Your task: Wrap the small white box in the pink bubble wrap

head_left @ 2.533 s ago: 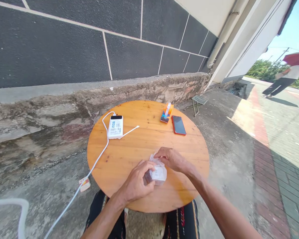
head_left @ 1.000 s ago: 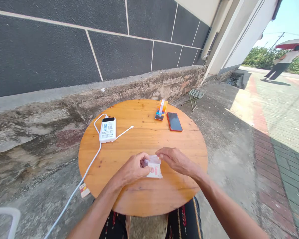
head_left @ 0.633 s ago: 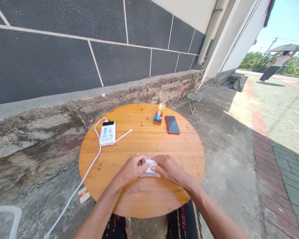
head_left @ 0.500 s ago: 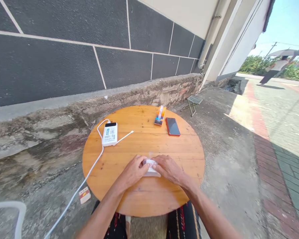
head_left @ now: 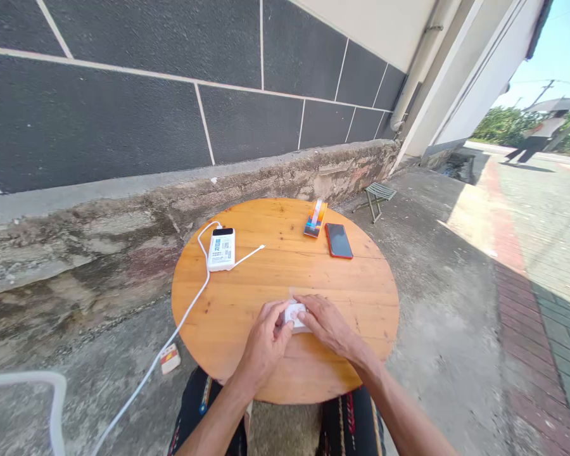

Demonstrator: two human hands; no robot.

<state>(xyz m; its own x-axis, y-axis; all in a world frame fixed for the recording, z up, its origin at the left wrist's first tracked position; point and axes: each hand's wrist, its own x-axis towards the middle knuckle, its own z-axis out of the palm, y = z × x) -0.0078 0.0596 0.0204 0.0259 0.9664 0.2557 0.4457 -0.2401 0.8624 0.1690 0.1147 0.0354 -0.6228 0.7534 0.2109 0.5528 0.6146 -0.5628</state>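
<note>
On the round wooden table [head_left: 351, 285], both my hands press on a small white plastic-wrapped packet [head_left: 295, 314] near the front edge. My left hand [head_left: 265, 342] has its fingers curled onto the packet's left side. My right hand [head_left: 323, 322] lies over its right side with fingertips pinching it. Most of the packet is hidden under my fingers.
A white power bank [head_left: 221, 249] with a white cable [head_left: 190, 304] lies at the table's left rear. A red phone [head_left: 339, 240] and a colourful small box [head_left: 316, 220] lie at the rear right. A folding stool [head_left: 379, 194] stands beyond. A person with an umbrella [head_left: 541, 130] walks far right.
The packet went from held slightly raised and open between my hands to pressed flat on the table. Both hands closed in over it. The camera shifted a little.
</note>
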